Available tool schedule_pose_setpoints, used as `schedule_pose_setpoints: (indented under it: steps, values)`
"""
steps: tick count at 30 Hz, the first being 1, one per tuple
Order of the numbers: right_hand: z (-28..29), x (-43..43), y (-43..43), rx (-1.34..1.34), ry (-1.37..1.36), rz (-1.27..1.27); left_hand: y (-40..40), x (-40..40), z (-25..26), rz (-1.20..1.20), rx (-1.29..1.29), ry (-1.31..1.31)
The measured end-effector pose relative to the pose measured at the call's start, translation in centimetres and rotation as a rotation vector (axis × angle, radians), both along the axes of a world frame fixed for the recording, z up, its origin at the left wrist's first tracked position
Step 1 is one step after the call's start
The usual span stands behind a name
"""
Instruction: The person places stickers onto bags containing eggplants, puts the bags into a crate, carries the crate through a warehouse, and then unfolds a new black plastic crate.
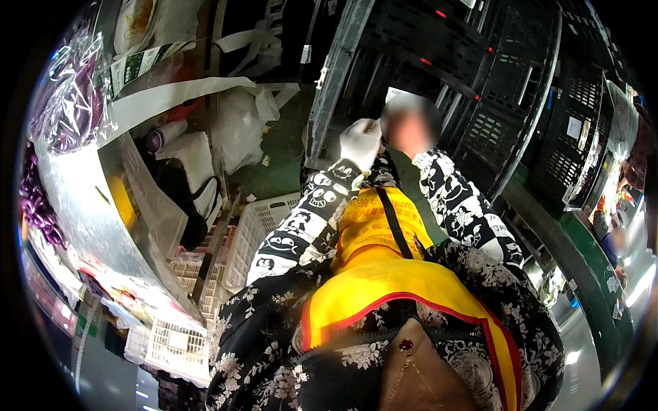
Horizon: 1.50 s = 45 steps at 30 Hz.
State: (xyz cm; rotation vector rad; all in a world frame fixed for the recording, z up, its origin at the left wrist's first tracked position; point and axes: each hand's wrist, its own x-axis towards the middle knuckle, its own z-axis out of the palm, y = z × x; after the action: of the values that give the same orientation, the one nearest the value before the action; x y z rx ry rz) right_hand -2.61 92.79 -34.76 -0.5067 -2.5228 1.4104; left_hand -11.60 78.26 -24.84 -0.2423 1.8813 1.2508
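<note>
My left hand [361,143] wears a pale glove and is bent with its fingers curled in, close beside my right hand at the upper middle. A round blur covers most of my right hand [411,134], so its fingers and anything in them are hidden. A small white piece [398,94] shows just above the blur. Both forearms are in black-and-white cartoon-print sleeves, stretched out past a yellow apron [380,277] with red edging. Black slotted plastic crates [437,46] stand right beyond the hands. Whether my left hand holds something cannot be seen.
At left a metal-topped table [82,190] bears purple items [41,205] and a clear plastic bag [74,103]. White crates [262,221] stand low beside it. More black crates [581,128] are at right, near a green beam [570,246]. A person [611,239] is at far right.
</note>
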Motion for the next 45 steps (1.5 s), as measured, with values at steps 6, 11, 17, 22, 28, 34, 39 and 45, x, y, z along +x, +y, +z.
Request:
schedule_pose_setpoints:
  steps: [6,11,17,22,28,34,39,45]
  values:
    - [-2.9,2.6,-0.1,0.419,-0.284,0.154,2.6,-2.9,-7.0,-0.703,-0.138,0.351]
    - [-2.7,0.7,-2.5,0.665,-0.56,-0.099,4.1,-3.2,-13.5,-1.01,-0.275,0.353]
    - [11.0,-7.4,4.0,0.337,-0.733,0.104,4.9,-2.4,-10.8,-1.207,-0.026,0.333]
    - [8.9,-15.9,4.5,0.698,-0.202,0.247,1.4,-3.9,-9.0,-0.601,0.018,-0.397]
    - [-1.8,-15.2,7.2,0.063,-0.129,0.318,3.0,-2.1,-8.3,-0.948,-0.256,0.389]
    - [6.3,-17.7,4.2,0.856,-0.259,0.483,5.6,10.2,-7.6,-1.121,1.136,-0.006]
    - [5.1,-15.5,7.7,0.775,-0.309,0.453,5.4,9.0,8.2,-1.047,0.253,-0.183]
    - [7.3,-17.3,7.7,0.397,-0.169,0.242,1.0,1.5,0.7,-0.164,-0.074,0.571]
